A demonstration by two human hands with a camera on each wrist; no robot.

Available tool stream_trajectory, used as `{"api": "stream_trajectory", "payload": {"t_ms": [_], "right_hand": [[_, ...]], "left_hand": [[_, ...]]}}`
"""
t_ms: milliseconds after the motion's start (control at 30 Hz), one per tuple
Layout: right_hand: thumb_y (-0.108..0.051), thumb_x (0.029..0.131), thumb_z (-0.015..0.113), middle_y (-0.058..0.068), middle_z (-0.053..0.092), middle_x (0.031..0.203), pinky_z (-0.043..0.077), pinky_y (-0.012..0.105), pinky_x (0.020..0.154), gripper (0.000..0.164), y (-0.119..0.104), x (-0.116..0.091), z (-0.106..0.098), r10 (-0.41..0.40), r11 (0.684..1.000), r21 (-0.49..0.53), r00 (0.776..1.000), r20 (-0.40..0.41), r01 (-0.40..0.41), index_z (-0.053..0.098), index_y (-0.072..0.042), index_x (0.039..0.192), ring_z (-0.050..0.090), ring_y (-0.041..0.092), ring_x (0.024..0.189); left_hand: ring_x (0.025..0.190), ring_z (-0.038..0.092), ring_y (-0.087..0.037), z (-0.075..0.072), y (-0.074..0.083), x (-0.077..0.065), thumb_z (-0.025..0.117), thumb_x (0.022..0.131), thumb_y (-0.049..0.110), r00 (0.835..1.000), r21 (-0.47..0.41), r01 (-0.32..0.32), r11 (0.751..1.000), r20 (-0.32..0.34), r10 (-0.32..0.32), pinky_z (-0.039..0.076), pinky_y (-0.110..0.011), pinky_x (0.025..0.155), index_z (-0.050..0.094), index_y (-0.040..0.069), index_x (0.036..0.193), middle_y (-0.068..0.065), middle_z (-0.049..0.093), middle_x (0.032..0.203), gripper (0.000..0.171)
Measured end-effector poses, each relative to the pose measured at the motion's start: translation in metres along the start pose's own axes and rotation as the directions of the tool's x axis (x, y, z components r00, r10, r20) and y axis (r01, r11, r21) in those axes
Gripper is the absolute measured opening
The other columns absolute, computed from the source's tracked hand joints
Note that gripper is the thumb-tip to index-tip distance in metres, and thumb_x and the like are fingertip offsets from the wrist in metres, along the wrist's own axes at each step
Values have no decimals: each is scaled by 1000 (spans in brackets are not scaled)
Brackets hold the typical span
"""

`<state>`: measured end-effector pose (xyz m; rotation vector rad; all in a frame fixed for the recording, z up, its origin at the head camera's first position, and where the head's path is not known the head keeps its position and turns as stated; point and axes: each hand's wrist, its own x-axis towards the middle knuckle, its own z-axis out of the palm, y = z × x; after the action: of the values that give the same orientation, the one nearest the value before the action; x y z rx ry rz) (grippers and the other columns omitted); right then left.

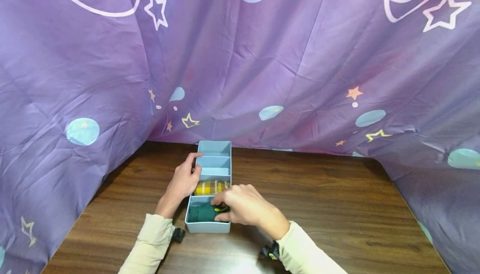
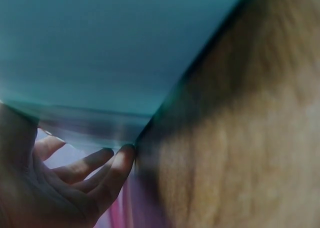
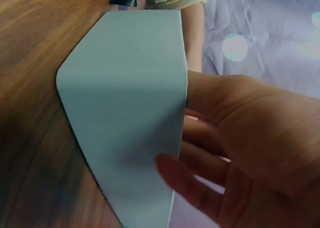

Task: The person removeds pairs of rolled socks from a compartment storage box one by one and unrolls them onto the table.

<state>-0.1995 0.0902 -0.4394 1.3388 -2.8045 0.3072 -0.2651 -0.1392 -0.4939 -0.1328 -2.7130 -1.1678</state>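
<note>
A long light-blue divided box (image 1: 208, 227) stands lengthwise on the table. In its nearest compartment lies a folded dark green cloth (image 1: 200, 213) with a small yellow mark. My right hand (image 1: 247, 205) reaches over the box's right wall and holds this cloth between thumb and forefinger; the right wrist view shows other fingers outside the wall. The compartment behind holds a yellow plaid cloth bundle (image 1: 208, 188). At the left wall, my left hand (image 1: 183, 180) grips the rim, with some fingers (image 2: 117, 175) against the outside. Its thumb tip is hidden in the left wrist view.
The two far compartments (image 1: 213, 165) show bare blue floors and walls. Brown wooden tabletop (image 1: 318, 195) extends on both sides of the box. A purple patterned curtain (image 1: 232, 78) hangs close behind the box and along the table's sides.
</note>
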Motion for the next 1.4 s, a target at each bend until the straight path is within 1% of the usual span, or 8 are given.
{"api": "stream_trajectory", "payload": {"t_ms": [200,433,633,767,933,1067,1200,1400], "right_hand": [[-46,79,96,-13,80,95,44,25,50,39,-9,7,-3,26,997,-68,998,49,-23,81,-34,113,60,5,65],[-40,75,99,-10,72,80,41,28,49,31,-15,12,-2,56,993,-104,996,75,-48,80,-31,98,57,9,61],[-39,75,99,-11,69,77,41,27,50,29,-16,14,0,66,992,-112,994,89,-56,80,-32,96,54,8,60],[-40,77,98,-11,69,76,41,27,50,26,-16,14,1,56,992,-121,994,92,-45,76,-31,89,54,9,61],[-42,79,96,-9,75,82,41,28,50,24,-14,14,2,37,990,-139,996,80,-26,80,-33,94,57,10,61],[-45,81,95,-10,78,87,41,27,50,28,-13,12,3,28,992,-124,997,72,-19,82,-34,102,58,9,61],[-44,82,94,-12,75,86,40,27,50,26,-10,10,1,25,996,-82,997,68,-19,80,-33,101,56,7,61],[-42,86,91,-15,69,83,38,25,49,29,-6,7,-6,13,1000,23,999,36,-14,78,-29,108,53,4,62]], "left_hand": [[82,57,-21,0,1,0,50,109,18,1000,4,11,1000,2,-11,49,-39,75,55,20,153,-3,59,85,44],[91,62,-25,2,2,0,51,109,17,1000,4,18,1000,4,-18,54,-47,85,55,18,153,-9,68,101,44],[97,64,-28,3,1,0,51,108,17,1000,5,22,1000,0,-22,55,-52,90,54,17,153,-13,71,114,45],[98,63,-29,2,1,0,51,108,16,1000,3,15,1000,-1,-15,56,-52,91,55,16,152,-14,70,114,44],[98,63,-28,2,2,1,51,108,16,1000,-8,13,1000,5,-13,56,-51,91,55,16,152,-14,70,117,44],[99,64,-28,3,0,1,51,108,17,1000,-13,21,1000,10,-21,56,-52,92,55,17,152,-14,71,120,44],[99,64,-27,4,-1,2,50,108,18,1000,-12,26,1000,12,-26,56,-52,92,54,18,153,-12,71,118,45],[98,64,-27,3,-1,2,49,108,19,999,-12,34,999,13,-33,55,-50,90,54,20,153,-12,71,119,45]]}}
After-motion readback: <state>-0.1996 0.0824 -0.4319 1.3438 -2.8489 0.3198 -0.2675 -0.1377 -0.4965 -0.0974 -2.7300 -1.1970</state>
